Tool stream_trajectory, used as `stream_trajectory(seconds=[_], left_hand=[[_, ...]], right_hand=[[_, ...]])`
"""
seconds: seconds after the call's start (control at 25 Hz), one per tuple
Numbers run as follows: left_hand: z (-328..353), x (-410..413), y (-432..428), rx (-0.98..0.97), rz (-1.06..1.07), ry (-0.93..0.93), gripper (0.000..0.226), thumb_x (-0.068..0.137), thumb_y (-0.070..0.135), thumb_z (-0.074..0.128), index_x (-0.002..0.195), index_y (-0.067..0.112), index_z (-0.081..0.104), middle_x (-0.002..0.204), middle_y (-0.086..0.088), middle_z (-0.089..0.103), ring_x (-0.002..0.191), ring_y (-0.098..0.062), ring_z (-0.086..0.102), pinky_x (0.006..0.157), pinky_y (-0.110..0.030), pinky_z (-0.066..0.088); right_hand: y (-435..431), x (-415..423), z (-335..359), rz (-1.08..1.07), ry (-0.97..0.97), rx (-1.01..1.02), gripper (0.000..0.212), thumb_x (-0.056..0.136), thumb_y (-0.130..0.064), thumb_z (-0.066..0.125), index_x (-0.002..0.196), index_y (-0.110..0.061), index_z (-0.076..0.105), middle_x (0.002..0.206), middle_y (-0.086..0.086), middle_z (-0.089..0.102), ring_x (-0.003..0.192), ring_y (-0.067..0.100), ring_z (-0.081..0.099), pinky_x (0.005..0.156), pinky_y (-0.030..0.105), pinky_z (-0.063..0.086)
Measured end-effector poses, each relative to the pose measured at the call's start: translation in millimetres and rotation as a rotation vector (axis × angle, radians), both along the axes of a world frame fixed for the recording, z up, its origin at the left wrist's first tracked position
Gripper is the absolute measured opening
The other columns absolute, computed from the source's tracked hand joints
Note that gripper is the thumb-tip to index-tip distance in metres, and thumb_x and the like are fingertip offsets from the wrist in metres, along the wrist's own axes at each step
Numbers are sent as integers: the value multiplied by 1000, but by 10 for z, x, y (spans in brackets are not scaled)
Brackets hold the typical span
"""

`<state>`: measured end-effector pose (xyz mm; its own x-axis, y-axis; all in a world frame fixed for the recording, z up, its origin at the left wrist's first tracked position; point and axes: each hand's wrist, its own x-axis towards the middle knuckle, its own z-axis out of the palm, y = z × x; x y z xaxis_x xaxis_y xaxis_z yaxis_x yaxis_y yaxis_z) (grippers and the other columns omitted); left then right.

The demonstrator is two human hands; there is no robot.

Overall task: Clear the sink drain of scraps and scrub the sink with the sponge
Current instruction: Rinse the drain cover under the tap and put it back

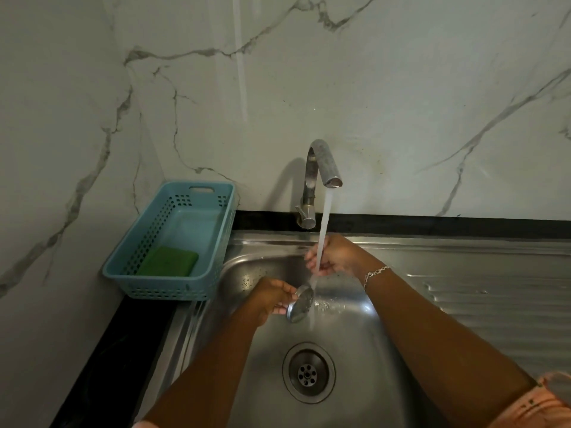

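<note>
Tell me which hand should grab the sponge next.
Probably the right hand: it appears to hold nothing, rinsing under the tap, while the left hand holds the drain strainer. The sponge lies in the blue basket on the left, so it must reach across.

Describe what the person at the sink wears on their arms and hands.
Both forearms are bare, with no gloves. The right wrist carries a thin silver chain bracelet. A peach-coloured garment with small dark dots shows at the lower right edge. The left hand wears nothing visible.
</note>
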<state>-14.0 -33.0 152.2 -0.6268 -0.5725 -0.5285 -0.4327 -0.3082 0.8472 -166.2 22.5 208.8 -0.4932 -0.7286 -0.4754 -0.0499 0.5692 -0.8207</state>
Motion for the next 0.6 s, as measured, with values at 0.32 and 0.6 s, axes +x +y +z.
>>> stream_trajectory(seconds=[0.32, 0.6], left_hand=[[16, -504, 91, -44, -41, -125, 23, 86, -4, 56, 66, 8, 55, 68, -7, 55, 62, -15, 51, 59, -25, 43], [-114, -521, 112, 161, 146, -55, 25, 92, -3, 45, 71, 6, 56, 72, -11, 55, 62, -20, 52, 56, -29, 47]], right_hand=[[347, -83, -238, 44, 143, 39, 17, 83, 11, 56, 97, 15, 63, 74, 19, 63, 60, 19, 59, 62, 23, 54], [484, 32, -729, 127, 411, -87, 32, 84, -10, 63, 116, -5, 59, 114, 14, 62, 102, 22, 58, 90, 26, 45]])
